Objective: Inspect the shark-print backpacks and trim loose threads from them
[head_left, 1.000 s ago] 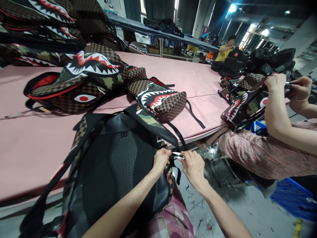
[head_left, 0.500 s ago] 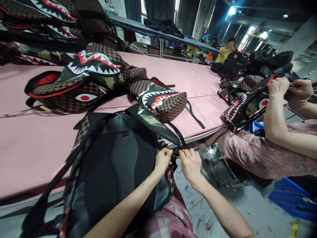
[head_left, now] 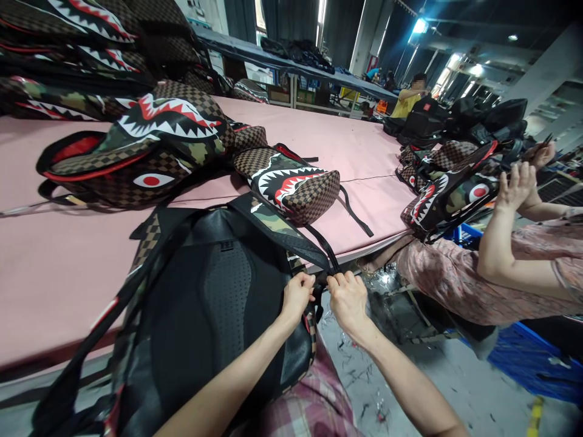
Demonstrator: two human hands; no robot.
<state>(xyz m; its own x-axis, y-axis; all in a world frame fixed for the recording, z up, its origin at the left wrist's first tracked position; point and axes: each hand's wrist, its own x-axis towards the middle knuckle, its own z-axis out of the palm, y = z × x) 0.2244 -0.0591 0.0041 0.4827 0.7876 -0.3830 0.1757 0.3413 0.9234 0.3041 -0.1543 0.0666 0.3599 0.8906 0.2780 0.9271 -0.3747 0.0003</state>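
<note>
1. Head view, near field: a large backpack with a black padded mesh back panel and brown-checked, camouflage sides [head_left: 214,303] lies back-up, its top on the pink cloth-covered counter [head_left: 68,267], its lower end hanging over the counter edge toward the person's lap.
2. Left hand [head_left: 298,294] and right hand [head_left: 348,297] sit close together at the bag's lower right corner, both pinched shut on the black webbing shoulder strap [head_left: 325,252] where it meets the bag. What sits between the fingertips is too small to tell.
3. Handling, as judged: the bag looks soft, bulky and floppy, the strap thin and limp; the strap end near its anchor gives the firmest hold.
4. Head view, counter: a small shark-mouth checked pouch [head_left: 296,185] lies just beyond the bag; a bigger shark-face backpack [head_left: 150,145] lies left of it.
5. Head view, right: a co-worker's raised hand [head_left: 517,185] hovers near another shark-print bag [head_left: 449,197].
</note>
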